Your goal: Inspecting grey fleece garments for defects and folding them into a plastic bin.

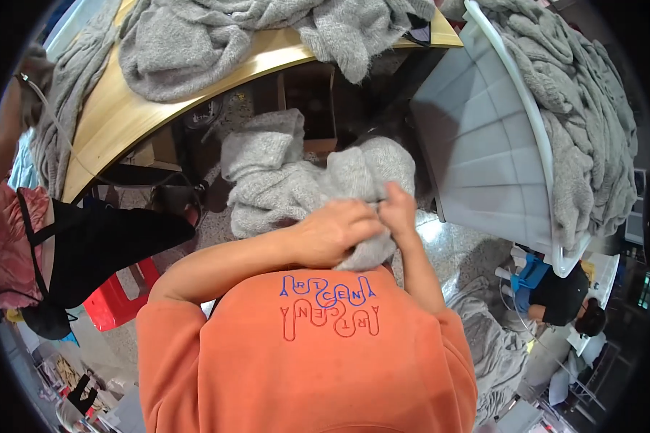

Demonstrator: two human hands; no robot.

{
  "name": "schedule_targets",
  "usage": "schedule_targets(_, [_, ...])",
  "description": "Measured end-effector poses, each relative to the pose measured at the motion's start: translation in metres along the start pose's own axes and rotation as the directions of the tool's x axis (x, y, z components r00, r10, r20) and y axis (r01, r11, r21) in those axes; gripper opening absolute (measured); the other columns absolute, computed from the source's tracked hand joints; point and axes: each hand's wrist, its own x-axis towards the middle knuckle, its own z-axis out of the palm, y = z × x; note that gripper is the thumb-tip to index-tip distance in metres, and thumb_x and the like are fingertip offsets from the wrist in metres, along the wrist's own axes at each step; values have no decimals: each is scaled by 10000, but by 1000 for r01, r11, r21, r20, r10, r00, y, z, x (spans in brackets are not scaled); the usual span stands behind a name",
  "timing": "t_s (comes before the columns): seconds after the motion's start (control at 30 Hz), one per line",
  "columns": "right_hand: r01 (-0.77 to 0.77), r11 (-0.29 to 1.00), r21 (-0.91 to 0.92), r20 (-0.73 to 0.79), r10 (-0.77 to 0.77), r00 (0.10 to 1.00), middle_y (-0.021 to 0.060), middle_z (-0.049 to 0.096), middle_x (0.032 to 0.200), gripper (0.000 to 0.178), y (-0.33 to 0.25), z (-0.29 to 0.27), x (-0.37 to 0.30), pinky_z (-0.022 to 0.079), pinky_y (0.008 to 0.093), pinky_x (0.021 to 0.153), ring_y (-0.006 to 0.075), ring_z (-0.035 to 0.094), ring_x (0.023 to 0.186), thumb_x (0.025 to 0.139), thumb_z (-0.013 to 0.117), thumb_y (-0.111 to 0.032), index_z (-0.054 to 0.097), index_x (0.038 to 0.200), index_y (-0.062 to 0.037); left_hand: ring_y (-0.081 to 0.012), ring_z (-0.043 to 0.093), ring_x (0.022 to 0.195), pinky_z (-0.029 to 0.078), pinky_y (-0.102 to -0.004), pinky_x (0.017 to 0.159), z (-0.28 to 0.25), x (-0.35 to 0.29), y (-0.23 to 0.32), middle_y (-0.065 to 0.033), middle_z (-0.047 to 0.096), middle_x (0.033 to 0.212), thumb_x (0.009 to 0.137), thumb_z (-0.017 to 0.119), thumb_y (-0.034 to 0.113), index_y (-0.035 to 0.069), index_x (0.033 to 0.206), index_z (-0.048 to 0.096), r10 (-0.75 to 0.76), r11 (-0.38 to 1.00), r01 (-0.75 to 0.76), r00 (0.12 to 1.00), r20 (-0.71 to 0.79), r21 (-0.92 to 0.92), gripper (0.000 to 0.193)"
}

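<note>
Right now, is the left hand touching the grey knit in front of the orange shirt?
Touching. The head view shows it: the left hand lies with curled fingers directly against the grey knit, with no gap between them.

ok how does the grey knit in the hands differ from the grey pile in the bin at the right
The held knit is in the left hand and right hand; the bin pile lies in the bin, untouched by them. The held knit is a smaller bunch; the bin pile is larger. Both are grey, knitted and folded.
</note>
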Motion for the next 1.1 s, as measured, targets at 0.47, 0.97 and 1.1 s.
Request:
schedule_targets(0.47, [-280, 414, 866, -351, 903, 248, 104, 591, 770, 110, 160, 43, -101, 455, 325, 644, 184, 558, 731, 698, 521, 4, 585, 787, 14, -310, 523, 942, 424, -384, 808, -4, -125, -90, -119, 586, 988, 564, 627, 36, 46, 995, 581, -542, 814, 537, 839, -43, 221, 434])
schedule_targets(0.97, [-141, 989, 48, 179, 130, 975, 163, 599, 983, 366, 113, 28, 70, 443, 358, 774, 332, 562, 914, 672, 655, -173, 567, 1011, -69, -302, 552, 935, 433, -345, 836, -51, -130, -133, -169, 565, 1043, 734, 635, 128, 68, 1130, 533, -753, 527, 843, 523, -400, 109, 413])
schedule_targets(1.1, [-283, 923, 260, 21, 288, 957, 113, 624, 848, 242, 109, 22, 57, 450, 332, 728, 242, 588, 799, 680, 626, -79, 587, 916, -40, -360, 493, 1036, 382, -396, 899, -57, -166, -170, -222, 538, 1077, 713, 654, 232, 114, 1200, 480, -861, 422, 878, 466, -203, 226, 530])
